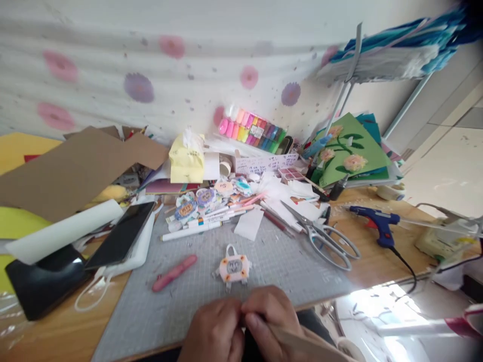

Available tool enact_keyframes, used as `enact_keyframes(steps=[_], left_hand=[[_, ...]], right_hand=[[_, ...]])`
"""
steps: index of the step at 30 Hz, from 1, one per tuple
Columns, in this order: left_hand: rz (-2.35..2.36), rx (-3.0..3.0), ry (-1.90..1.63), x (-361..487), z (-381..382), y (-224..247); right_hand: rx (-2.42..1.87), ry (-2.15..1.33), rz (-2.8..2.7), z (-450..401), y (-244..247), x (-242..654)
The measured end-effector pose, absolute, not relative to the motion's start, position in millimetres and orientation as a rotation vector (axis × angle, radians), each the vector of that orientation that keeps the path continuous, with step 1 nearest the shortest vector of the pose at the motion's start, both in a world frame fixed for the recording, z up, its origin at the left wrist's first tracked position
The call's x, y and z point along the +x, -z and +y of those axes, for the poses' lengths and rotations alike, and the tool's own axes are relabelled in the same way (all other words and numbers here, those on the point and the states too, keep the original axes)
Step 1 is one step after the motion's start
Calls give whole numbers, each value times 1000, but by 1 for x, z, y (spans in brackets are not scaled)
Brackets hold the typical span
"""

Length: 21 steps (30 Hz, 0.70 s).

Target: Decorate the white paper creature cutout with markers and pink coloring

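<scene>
My left hand and my right hand meet at the front edge of the grey cutting mat. Both are closed, fingers curled in and knuckles up. Whatever they pinch between them is hidden by the fingers. A tan, smooth-edged shape runs from under my right hand to the lower right; I cannot tell what it is. Just beyond the hands lies a small pale pink paper piece with orange dots, a grey centre and a white loop on top. To its left rests a pink stick-shaped tool.
Big scissors lie at the mat's right, beside a blue glue gun with its cord. Markers, paper scraps and decorated cutouts pile up behind. A phone and brown cardboard are at left; a tissue pack stands behind.
</scene>
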State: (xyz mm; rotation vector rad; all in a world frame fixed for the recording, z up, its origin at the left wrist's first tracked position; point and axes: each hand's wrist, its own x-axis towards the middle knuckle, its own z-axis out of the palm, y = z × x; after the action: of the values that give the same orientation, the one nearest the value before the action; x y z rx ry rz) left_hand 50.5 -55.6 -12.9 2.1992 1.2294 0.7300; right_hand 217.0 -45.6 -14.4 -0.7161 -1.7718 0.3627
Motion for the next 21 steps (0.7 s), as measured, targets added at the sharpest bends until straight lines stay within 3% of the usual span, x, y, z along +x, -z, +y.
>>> enact_keyframes(steps=[6,9,16,21], left_hand=[[1308,1867,-662,58,-56,-25],[1352,1736,-650,59,-54,-31],[1353,1567,-652,61,-53,-27],[1397,1584,-674,67,-50,-28]], right_hand=[[-859,-1079,-1375,-39,8,221],[-808,-1258,-1123,-35,12,221],[-788,-1249,-1188,-37,11,221],[-914,-959,-1493,-43,2,224]])
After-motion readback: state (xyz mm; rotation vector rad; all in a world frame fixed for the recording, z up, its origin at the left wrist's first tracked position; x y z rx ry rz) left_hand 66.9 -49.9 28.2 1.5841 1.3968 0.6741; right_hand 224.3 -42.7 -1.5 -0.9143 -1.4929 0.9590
